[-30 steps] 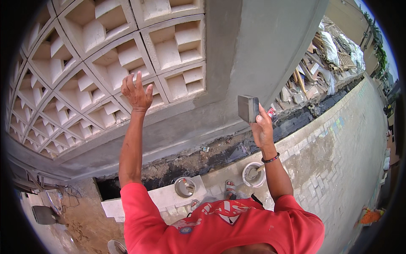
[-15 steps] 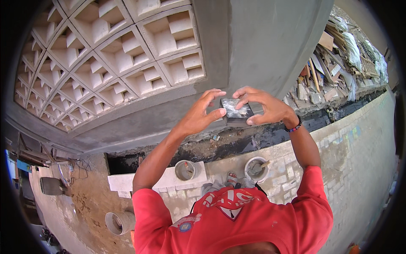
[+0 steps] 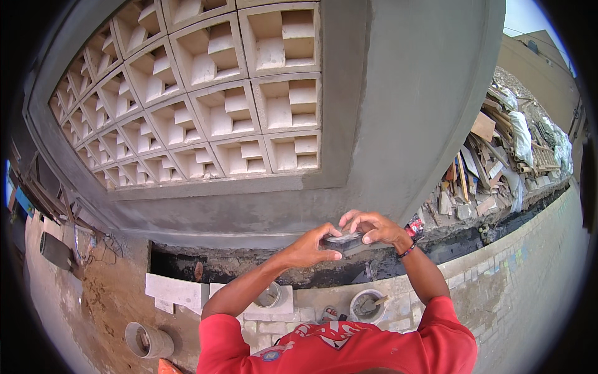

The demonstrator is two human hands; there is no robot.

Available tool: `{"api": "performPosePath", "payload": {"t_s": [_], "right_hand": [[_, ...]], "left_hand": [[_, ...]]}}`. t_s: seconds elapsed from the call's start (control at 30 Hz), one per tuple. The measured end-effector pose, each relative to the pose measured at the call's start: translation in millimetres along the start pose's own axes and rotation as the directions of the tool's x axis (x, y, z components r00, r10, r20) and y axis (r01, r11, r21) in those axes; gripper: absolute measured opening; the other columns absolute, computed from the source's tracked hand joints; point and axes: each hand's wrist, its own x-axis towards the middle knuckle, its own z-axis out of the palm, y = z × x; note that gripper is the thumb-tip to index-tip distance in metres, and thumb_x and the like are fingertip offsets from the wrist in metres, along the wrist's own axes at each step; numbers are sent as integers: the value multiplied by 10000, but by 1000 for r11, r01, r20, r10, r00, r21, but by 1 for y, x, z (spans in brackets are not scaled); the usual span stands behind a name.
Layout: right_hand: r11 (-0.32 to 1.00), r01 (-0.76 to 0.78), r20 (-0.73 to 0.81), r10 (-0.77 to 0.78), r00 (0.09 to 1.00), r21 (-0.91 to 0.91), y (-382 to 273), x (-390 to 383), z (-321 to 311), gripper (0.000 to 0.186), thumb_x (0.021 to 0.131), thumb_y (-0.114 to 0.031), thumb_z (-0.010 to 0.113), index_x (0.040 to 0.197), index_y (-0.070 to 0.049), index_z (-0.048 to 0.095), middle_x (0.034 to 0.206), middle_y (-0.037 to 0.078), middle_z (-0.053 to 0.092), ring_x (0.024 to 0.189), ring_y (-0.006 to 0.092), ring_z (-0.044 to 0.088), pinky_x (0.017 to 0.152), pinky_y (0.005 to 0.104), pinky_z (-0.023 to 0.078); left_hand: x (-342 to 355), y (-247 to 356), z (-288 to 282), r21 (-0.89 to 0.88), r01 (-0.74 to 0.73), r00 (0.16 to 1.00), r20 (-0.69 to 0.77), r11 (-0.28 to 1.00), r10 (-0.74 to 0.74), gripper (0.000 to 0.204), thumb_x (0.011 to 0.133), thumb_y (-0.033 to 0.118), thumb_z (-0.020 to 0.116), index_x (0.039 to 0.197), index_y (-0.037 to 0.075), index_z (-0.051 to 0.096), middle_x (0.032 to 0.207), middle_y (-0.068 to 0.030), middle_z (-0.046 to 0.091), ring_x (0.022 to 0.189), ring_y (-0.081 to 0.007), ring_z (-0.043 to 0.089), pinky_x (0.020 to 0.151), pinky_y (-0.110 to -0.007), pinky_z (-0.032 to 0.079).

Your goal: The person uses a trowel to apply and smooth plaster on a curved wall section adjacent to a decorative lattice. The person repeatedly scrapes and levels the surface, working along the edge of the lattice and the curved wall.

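Note:
A flat, dark rectangular block (image 3: 350, 244) with a pale, scuffed top is held up in front of the grey wall; its exact kind I cannot make out. My left hand (image 3: 314, 245) has its fingers at the block's left edge, thumb lower down. On the other side, my right hand (image 3: 377, 228) curls over the top, with the thumb by the right edge. A dark beaded bracelet (image 3: 408, 250) circles my right wrist. Part of the block's underside is hidden.
Beyond my hands stands a wall with pale ventilation blocks (image 3: 233, 103). A dark drainage trench (image 3: 237, 269) runs along its foot. Buckets (image 3: 369, 306) stand on the paving near a pale slab (image 3: 177, 292). Scrap wood and rubble (image 3: 479, 156) lie piled at the right.
My view has tilted up, so hands and block now sit lower in the picture. The block appears more edge-on, and my left fingers have come in over its edge.

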Motion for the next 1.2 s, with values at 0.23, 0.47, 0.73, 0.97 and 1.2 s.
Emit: {"api": "performPosePath", "payload": {"t_s": [0.23, 0.47, 0.73, 0.97, 1.2], "right_hand": [[933, -95, -89, 134, 987, 348, 48, 11, 48, 624, 713, -299, 797, 1215, -66, 508, 1303, 155, 465, 1202, 342, 528, 1036, 467, 395], [844, -240, -21, 284, 959, 479, 87, 7, 87, 1088, 652, -424, 846, 1500, -101, 246, 1354, 208, 420, 1213, 337, 510, 1032, 473, 431], [868, -329, -9, 358, 934, 373, 123, 2, 102, 1132, 721, -589, 763, 1545, -114, 149, 1404, 195, 425, 1225, 297, 499, 1007, 429, 422], [887, -295, -414, 432, 801, 355, 139, -44, 67, 841, 883, -402, 685, 1527, -101, 236, 1370, 116, 465, 1142, 243, 560, 925, 377, 464], [831, -470, -631, 540, 558, 296, 175, -91, 14, 619, 927, -218, 632, 1484, -155, 369, 1334, 120, 510, 1044, 204, 613, 849, 333, 501]], "left_hand": [[-49, -28, 19, -152, -61, 993, -114, 986, 44, 396, 784, 97, 782, 1084, 54, 528, 1342, -115, 438, 1170, -221, 486, 946, -373, 431], [-95, -53, 48, -296, 55, 997, -42, 954, -71, 442, 774, 133, 785, 1102, 79, 494, 1097, -30, 529, 833, -108, 449, 729, -292, 427], [-128, -66, 64, -216, 129, 979, -128, 968, -159, 879, 729, 112, 789, 1477, 99, 328, 1220, -100, 513, 1014, -161, 532, 871, -351, 475], [-106, -97, 23, 344, 205, 912, -406, 916, -52, 863, 685, 119, 800, 1437, 84, 378, 1434, -184, 365, 1306, -366, 365, 1104, -437, 331], [-18, -125, -43, 687, 206, 804, -525, 697, 279, 873, 628, 63, 836, 1374, 45, 383, 1326, -173, 388, 1232, -400, 369, 1039, -476, 347]]}}
